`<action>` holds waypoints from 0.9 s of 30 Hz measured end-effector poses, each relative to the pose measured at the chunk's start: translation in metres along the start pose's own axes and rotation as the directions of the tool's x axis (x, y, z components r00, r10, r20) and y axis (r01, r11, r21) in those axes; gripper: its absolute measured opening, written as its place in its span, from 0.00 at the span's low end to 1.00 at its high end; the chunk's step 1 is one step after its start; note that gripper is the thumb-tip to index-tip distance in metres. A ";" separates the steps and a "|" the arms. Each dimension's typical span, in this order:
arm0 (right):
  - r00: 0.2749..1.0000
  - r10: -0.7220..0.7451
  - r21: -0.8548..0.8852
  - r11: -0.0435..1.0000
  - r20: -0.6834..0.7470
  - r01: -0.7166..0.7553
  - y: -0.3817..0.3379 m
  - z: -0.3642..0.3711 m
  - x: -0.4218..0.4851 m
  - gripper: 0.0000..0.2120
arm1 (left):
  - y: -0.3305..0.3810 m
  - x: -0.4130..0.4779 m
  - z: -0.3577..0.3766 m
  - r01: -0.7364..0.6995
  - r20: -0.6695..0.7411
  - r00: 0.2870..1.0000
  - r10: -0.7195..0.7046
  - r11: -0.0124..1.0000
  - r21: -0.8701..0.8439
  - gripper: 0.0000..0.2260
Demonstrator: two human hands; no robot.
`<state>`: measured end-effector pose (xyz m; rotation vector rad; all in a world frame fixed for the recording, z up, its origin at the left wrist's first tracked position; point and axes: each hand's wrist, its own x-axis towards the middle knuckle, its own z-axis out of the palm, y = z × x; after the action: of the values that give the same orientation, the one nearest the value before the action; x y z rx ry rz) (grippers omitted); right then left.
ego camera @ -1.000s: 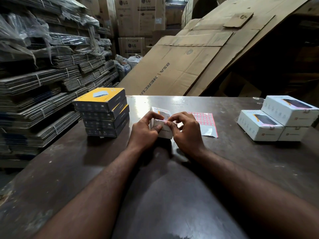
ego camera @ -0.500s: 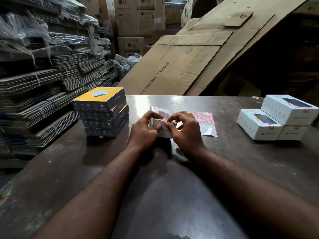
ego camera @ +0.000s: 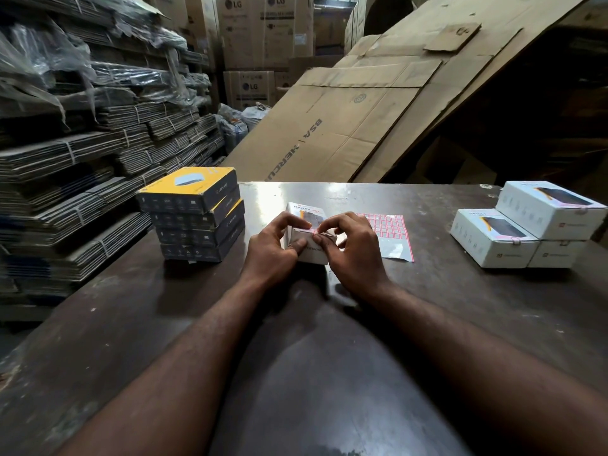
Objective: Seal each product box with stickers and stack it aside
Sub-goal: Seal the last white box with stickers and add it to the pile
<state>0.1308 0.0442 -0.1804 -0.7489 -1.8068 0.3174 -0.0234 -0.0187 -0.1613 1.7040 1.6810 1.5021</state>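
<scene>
White box (ego camera: 307, 240) sits mid-table, sticker sheet (ego camera: 388, 232) just beside it. Left hand (ego camera: 269, 255) grips the box's left side; right hand (ego camera: 353, 248) pinches a sticker (ego camera: 314, 231) at its near top edge. Looks light, stiff card; best held by the sides.

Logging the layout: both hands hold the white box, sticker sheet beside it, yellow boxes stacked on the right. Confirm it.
Wrong on one point: the head view shows the yellow boxes stacked on the left; the right side has a white stack. The left hand and right hand do hold the white box, sticker sheet beside it.
</scene>
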 end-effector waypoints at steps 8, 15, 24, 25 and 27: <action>0.999 0.042 0.013 0.999 -0.001 -0.042 -0.002 0.000 0.001 0.05 | 0.002 -0.001 -0.001 0.000 -0.008 1.000 0.000 0.999 0.040 0.13; 0.990 0.140 0.055 0.989 -0.013 -0.139 -0.005 -0.002 0.002 0.11 | 0.006 -0.004 0.002 -0.046 -0.009 0.999 0.047 0.995 0.089 0.13; 0.934 0.356 0.227 0.911 -0.012 -0.345 -0.011 -0.004 0.005 0.12 | 0.018 -0.010 0.004 -0.147 -0.025 0.988 0.151 0.982 0.119 0.11; 0.921 0.389 0.257 0.890 0.003 -0.376 -0.012 -0.004 0.005 0.13 | 0.019 -0.010 0.004 -0.153 -0.029 0.987 0.157 0.981 0.122 0.11; 0.886 0.461 0.331 0.831 0.043 -0.448 -0.012 -0.004 0.005 0.12 | 0.018 -0.010 0.004 -0.171 -0.028 0.984 0.177 0.974 0.146 0.12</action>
<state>0.1299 0.0377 -0.1685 -0.9286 -1.4642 0.8967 -0.0080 -0.0306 -0.1524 1.9533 1.7369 1.5332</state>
